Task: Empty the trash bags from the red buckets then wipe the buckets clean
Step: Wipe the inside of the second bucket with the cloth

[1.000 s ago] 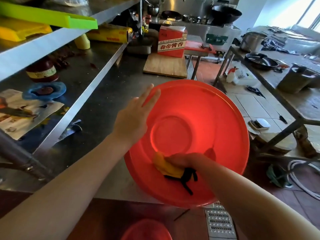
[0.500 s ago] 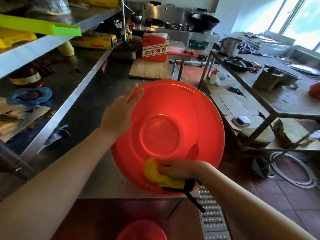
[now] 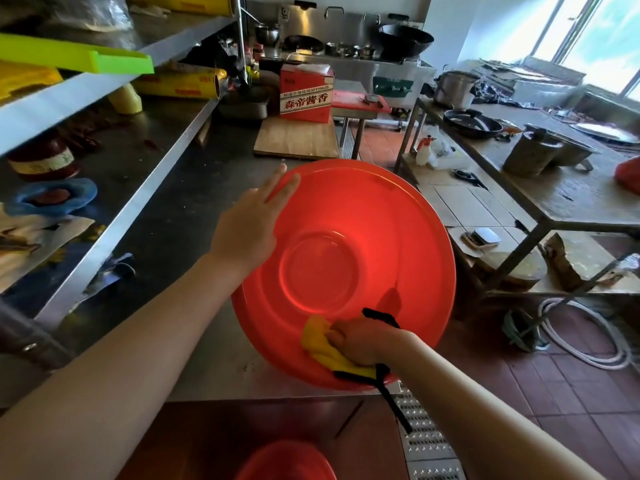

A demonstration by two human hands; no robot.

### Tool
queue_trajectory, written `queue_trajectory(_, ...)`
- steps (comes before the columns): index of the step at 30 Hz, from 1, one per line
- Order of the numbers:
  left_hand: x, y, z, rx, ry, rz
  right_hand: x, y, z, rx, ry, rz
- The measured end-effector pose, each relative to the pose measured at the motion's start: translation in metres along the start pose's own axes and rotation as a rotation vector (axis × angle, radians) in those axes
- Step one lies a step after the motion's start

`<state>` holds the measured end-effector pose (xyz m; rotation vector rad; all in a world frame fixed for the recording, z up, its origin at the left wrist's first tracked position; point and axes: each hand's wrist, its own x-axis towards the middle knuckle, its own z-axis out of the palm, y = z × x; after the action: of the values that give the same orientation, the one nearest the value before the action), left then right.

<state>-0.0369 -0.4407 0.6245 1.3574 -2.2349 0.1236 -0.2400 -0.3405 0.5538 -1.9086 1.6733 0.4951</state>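
Head view: the red bucket (image 3: 346, 265) lies upturned on the steel counter (image 3: 166, 216), its base facing up and its near edge jutting past the counter's front. Compared with a second ago, the right hand (image 3: 363, 344) has slid from the middle of the bucket's near wall toward its near rim, fingers clenched round the yellow cloth (image 3: 322, 348). The left hand (image 3: 252, 226) has stayed flat on the bucket's left side, fingers straight. The wipe seems to be working round the outside; no trash bag shows.

Behind the bucket sit a wooden board (image 3: 294, 140) and a red carton (image 3: 306, 93). Right of the bucket stands a cluttered table (image 3: 571, 199). A second red bucket (image 3: 284, 462) shows on the floor nearer the camera.
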Motion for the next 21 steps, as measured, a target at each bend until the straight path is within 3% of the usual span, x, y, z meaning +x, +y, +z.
queue_trajectory(6,0.001,0.010,0.000,0.014,0.023,0.066,0.049,0.012,0.008,0.034,-0.060,0.061)
queue_trajectory(13,-0.002,0.021,0.001,0.049,0.063,0.148,0.089,0.016,0.023,-0.010,0.011,0.117)
queue_trajectory(21,-0.004,0.024,0.000,0.041,0.070,0.124,0.136,0.025,0.034,-0.024,0.057,0.155)
